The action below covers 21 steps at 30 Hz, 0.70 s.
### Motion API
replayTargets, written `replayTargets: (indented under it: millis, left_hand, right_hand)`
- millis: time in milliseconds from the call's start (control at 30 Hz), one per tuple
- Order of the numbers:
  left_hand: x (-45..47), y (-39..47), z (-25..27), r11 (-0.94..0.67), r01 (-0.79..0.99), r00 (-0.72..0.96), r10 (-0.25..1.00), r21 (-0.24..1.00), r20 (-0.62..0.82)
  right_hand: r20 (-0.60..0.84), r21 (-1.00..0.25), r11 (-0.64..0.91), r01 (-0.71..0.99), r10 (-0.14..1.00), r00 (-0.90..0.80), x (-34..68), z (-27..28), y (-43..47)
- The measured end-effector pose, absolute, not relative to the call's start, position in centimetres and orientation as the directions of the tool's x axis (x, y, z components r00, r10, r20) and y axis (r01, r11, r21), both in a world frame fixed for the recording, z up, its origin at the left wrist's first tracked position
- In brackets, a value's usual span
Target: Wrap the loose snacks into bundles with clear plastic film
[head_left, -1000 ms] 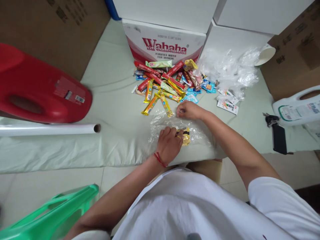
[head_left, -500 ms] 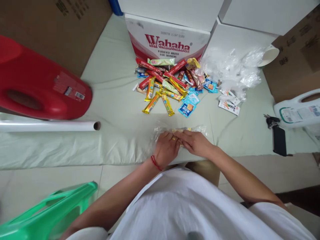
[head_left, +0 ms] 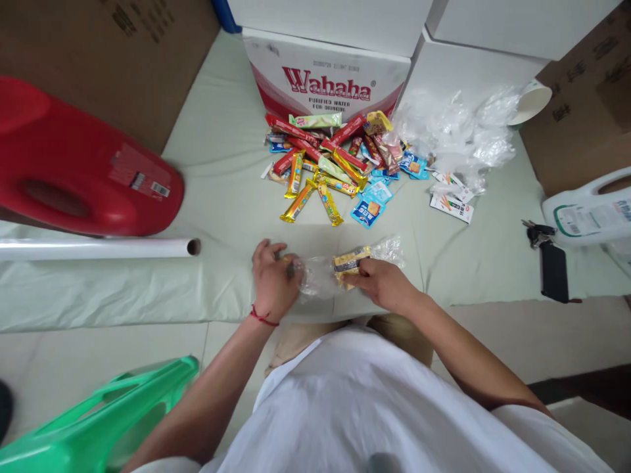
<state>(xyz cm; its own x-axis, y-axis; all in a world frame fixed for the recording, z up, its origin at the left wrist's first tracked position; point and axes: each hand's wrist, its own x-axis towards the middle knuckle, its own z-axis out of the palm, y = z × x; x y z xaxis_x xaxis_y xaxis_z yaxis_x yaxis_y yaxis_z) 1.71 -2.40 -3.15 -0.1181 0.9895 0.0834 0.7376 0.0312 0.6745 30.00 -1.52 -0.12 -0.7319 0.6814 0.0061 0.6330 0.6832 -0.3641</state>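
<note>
A clear plastic bag (head_left: pixel 318 276) lies stretched out between my hands at the front of the cloth-covered table. Inside its right part is a yellow snack packet (head_left: pixel 346 261) with a dark band. My right hand (head_left: pixel 387 284) rests on this packet, fingers closed over its lower right side. At the bag's left end is my left hand (head_left: pixel 277 279), wearing a red cord, its thumb and fingers pinching the plastic. A bit of yellow shows between those fingers; I cannot tell what it is.
Behind the hands is a pile of wrapped snacks (head_left: pixel 325 157) against a Wahaha carton (head_left: pixel 328 72). Crumpled clear bags (head_left: pixel 453 131) lie to its right. A red jug (head_left: pixel 93 164) and a white roll (head_left: pixel 98 248) are at left, keys and a black case (head_left: pixel 555 272) at right.
My left hand has moved left, away from my right hand, drawing out the bag's left end. The yellow packet, covered before, now shows. My right hand stays about where it was.
</note>
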Motion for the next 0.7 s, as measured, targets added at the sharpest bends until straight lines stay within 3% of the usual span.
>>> replayTargets:
  millis: [67,133,200,267,433,600,700]
  left_hand:
    - [1.1,-2.3,-2.2,0.113,0.599,-0.13,0.991,0.793,-0.043]
    - [1.1,-2.5,-0.9,0.306,0.329,-0.151,0.951,0.893,-0.27]
    - [1.6,-2.8,0.3,0.506,0.01,-0.137,0.855,0.862,-0.5]
    - [2.4,-3.1,1.1,0.589,-0.173,-0.12,0.783,0.79,-0.61]
    - [3.8,-3.8,1.6,0.618,-0.02,-0.01,0.786,0.786,-0.619]
    - [4.2,-3.4,2.4,0.62,-0.234,0.036,0.776,0.749,-0.63]
    - [6.2,-2.6,3.3,0.576,-0.325,0.082,0.807,0.75,-0.585]
  right_hand:
    - [-0.004,-0.375,0.671,0.64,0.689,-0.725,29.9,-0.1,-1.5]
    - [-0.007,-0.38,0.669,0.639,0.689,-0.725,29.7,-0.1,-1.5]
    - [-0.001,-0.378,0.674,0.635,0.686,-0.728,29.7,-0.2,-1.5]
    - [0.005,-0.377,0.678,0.632,0.683,-0.73,29.7,-0.3,-1.6]
    - [0.013,-0.431,0.658,0.618,0.689,-0.725,30.3,-0.2,-1.7]
    - [0.107,-0.647,0.621,0.442,0.647,-0.755,31.1,-0.2,-1.7]
    - [0.125,-0.663,0.611,0.433,0.661,-0.74,30.8,-0.2,-1.6]
